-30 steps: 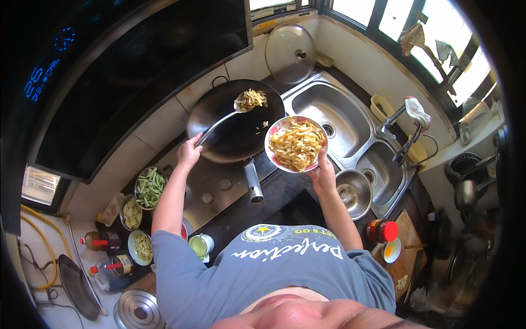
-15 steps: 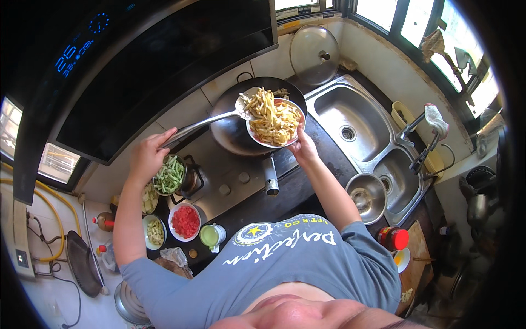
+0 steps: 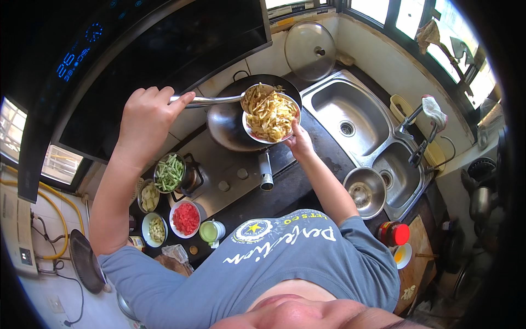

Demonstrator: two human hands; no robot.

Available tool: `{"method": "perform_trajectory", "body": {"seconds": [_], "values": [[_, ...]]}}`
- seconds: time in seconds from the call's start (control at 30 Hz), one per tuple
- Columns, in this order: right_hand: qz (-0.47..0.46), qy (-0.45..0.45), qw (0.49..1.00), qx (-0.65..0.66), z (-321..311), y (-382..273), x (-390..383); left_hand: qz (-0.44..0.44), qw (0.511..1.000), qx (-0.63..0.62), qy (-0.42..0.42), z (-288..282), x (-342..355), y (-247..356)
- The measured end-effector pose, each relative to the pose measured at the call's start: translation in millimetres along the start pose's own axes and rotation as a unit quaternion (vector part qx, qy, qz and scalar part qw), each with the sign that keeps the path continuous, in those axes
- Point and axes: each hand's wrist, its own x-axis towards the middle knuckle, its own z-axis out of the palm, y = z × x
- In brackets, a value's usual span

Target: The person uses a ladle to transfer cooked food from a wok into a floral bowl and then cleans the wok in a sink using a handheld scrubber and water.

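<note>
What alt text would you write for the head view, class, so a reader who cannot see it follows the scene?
Seen from above, a person's left hand grips a long metal ladle over a white plate of pale yellow food strips, held by the right hand above a black wok. A steel double sink lies to the right, and small bowls of chopped vegetables to the left.

I've got the plate of food held over the wok — spatula resting on its rim, handle running left to the left hand. Right hand sits under the plate. Double sink lies right of the wok, lid behind it — small bowls cluster left of the stove.
</note>
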Motion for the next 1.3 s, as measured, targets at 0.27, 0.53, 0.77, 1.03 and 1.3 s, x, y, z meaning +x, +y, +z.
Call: {"method": "perform_trajectory", "body": {"seconds": [0.27,0.53,0.77,1.03,1.3], "values": [[-0.003,-0.010,1.000,0.023,-11,-9,-4,-0.002,0.996,0.085,0.034,-22,-2,19],[0.001,-0.023,0.999,0.032,-17,-15,-5,0.009,0.994,0.099,0.048,-36,-10,31],[-0.001,-0.010,0.999,0.042,-12,-22,-14,-0.021,0.996,0.076,0.042,-42,-19,34],[-0.019,-0.010,0.999,0.045,-15,-26,-20,-0.129,0.989,-0.072,-0.025,-18,-33,15],[-0.080,0.072,0.993,0.043,-38,-49,-55,-0.342,0.858,-0.278,-0.264,82,-43,-12]]}}
